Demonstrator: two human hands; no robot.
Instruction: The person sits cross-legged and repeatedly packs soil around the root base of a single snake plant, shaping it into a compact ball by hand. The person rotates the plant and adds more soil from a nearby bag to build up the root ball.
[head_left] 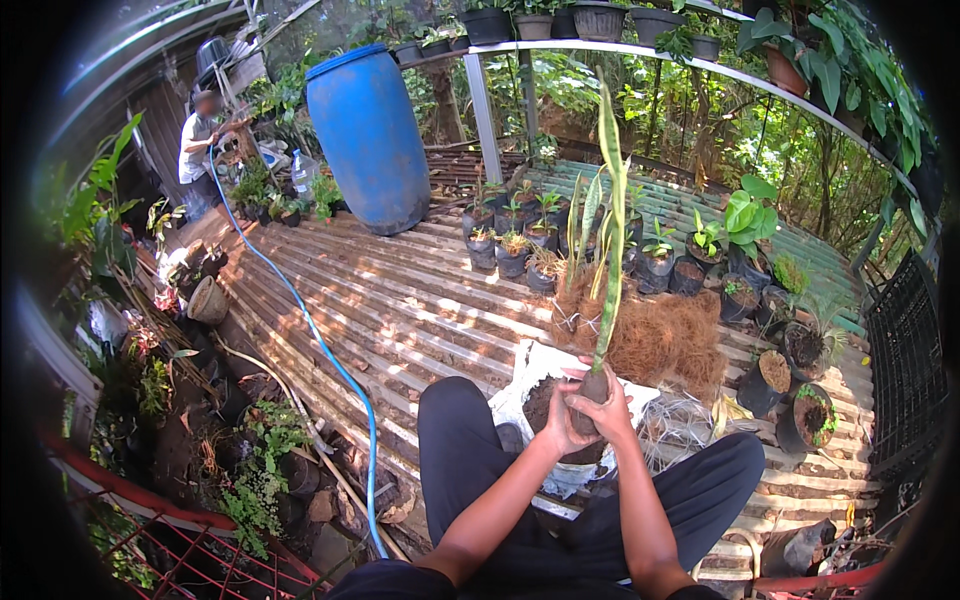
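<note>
Snake plant (617, 215): held upright over the white sack (533, 368); its long leaf leans slightly and rises past the sack's far edge.
Hands: I see the left hand (566, 428) and right hand (612, 408) together, cupped firmly around the soil root ball (594, 388) at the leaf's foot.
Root ball: dark and bare on the parts I can see; no fibre or tie visible there.
Wrapped bundles (566, 312): standing just beyond the sack's far edge, fibre around their bases, pale ties visible; I rate these as done.
Coir fibre (668, 345): loose heap beside the bundles, beyond the sack's far right corner; unused supply, in my judgement.
Pale strips (690, 420): tangled off the sack's right edge, on the corrugated sheeting (330, 270); probably tie stock.
Soil (538, 402): loose on or in the sack; I cannot tell which.
Progress: I judge the held ball at the shaping stage, or near its end; wrapping and tying appear outstanding.
</note>
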